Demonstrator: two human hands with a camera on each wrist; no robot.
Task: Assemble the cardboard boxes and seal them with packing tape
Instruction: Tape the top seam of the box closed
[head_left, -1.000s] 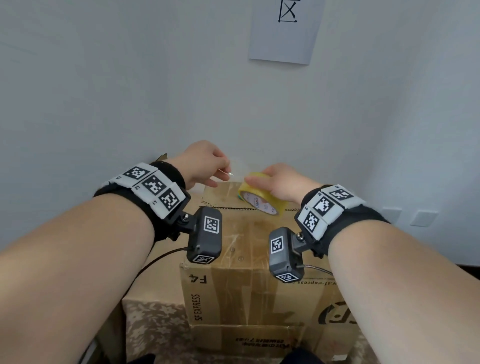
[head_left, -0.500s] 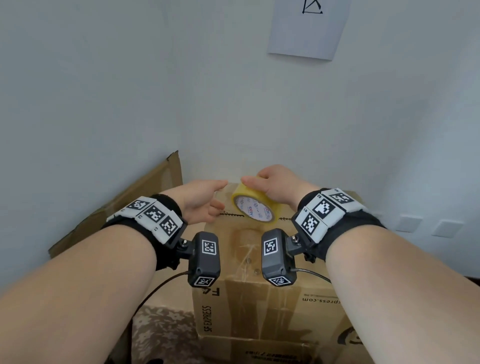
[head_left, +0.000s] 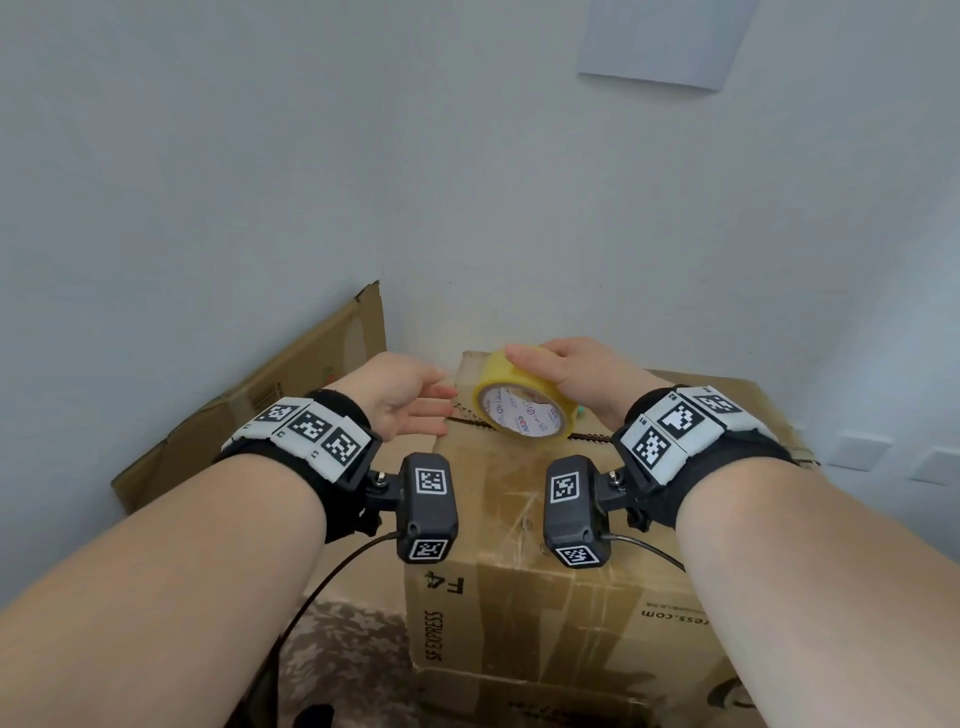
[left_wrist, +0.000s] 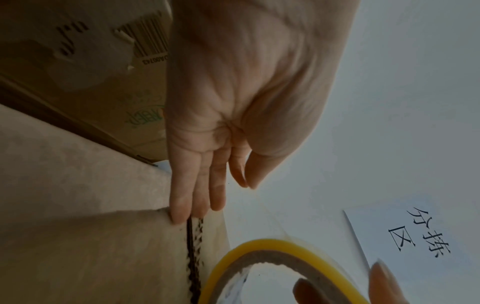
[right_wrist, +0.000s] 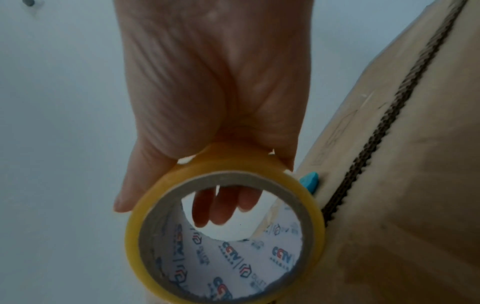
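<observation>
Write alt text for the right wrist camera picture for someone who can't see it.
A right hand holds a yellow roll of packing tape from above, its open cardboard core facing the camera and fingertips showing through it. To the right lies a cardboard box top with a dark, unsealed flap seam.

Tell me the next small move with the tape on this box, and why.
Probably press the pulled-out tape end down over the far end of the seam, then draw the tape roll toward you. The right hand grips the roll on the box top; the left hand lies open with its fingertips at the seam, and the flap gap looks untaped.
</observation>
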